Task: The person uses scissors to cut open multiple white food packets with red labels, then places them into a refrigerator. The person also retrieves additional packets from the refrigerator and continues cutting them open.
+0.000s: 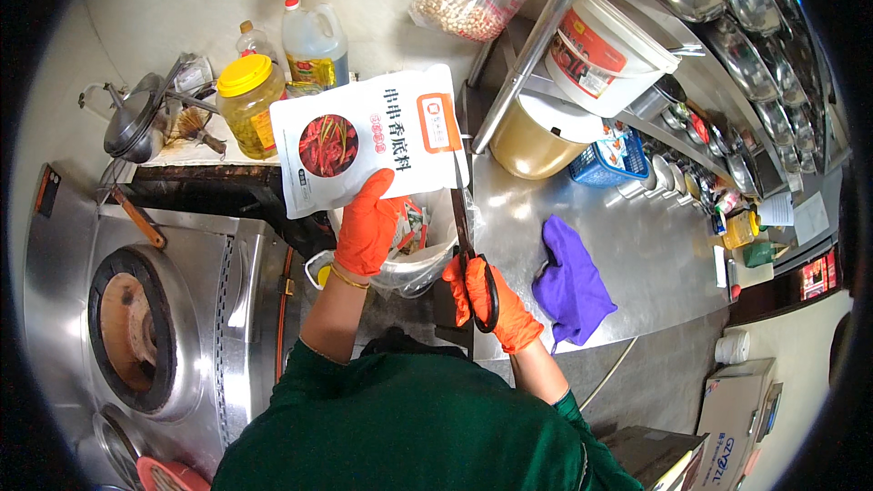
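An orange glove covers my left hand (370, 228), which grips the lower edge of a white printed food pouch (365, 143) showing a round picture of red chillies. My right hand (492, 300), gloved in orange too, holds black-handled scissors (465, 232) with the blades pointing up at the pouch's right edge. Whether the blades have cut into the pouch cannot be told. Below and behind the pouch stands a white bin (443, 239) with a clear plastic liner and packets inside. A purple cloth (569, 279) lies on the steel table (648, 245) to the right of my right hand.
At left is a steel stove with a round burner (133, 331). Beyond it stand a yellow-lidded jar (249, 112) and a large plastic bottle (315, 41). A metal shelf post (535, 48), a white bucket (603, 54) and a blue basket (610, 164) are at right.
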`<state>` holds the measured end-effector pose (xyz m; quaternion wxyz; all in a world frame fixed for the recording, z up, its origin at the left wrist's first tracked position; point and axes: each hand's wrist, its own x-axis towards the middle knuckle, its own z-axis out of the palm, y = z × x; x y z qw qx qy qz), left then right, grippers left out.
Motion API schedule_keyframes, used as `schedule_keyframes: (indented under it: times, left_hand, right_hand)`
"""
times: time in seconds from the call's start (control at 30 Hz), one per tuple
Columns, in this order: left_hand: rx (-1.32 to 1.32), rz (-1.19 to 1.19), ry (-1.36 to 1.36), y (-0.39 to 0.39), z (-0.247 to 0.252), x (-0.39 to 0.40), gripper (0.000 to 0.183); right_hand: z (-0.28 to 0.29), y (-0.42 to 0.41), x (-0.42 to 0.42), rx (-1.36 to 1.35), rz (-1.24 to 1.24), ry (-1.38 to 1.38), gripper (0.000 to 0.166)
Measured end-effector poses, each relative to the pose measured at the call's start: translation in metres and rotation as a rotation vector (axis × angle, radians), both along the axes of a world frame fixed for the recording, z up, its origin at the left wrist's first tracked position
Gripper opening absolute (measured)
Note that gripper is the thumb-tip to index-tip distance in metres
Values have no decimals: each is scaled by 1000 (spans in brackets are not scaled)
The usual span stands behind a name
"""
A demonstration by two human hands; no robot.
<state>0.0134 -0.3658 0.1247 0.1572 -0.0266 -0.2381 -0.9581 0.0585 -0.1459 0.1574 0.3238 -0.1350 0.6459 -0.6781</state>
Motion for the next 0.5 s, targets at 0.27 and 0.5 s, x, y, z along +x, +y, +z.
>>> schedule_keyframes:
  times: [0.27,0.5]
  left_hand:
    - [-23,-16,6,-2,-1,6,45]
    - [-49,33,-8,-3,-4,10,45]
  right_hand:
    - [2,-9,7,227,-62,159,58]
    - [4,-14,8,183,-57,24,64]
